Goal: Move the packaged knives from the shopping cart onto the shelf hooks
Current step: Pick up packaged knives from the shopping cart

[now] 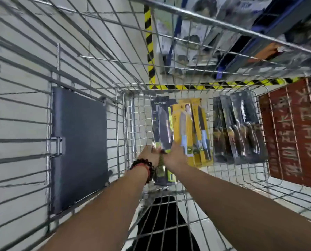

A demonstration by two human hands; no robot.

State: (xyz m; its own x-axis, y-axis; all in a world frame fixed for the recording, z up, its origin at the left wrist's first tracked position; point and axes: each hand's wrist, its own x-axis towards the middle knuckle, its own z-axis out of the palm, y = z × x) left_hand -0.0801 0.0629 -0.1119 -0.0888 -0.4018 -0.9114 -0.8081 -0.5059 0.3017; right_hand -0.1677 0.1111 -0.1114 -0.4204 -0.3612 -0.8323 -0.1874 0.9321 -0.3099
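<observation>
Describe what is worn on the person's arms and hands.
Both forearms are bare, with no sleeves in view and no gloves on either hand. The left hand has a bracelet of dark round beads at the wrist, with a thin red band beside it. The right hand and its wrist show nothing worn.

Red floor mat (pixel 294 134) right of hands showing pale upside-down characters, unreadable; dark knife package (pixel 161 122) header print blurring, illegible
</observation>
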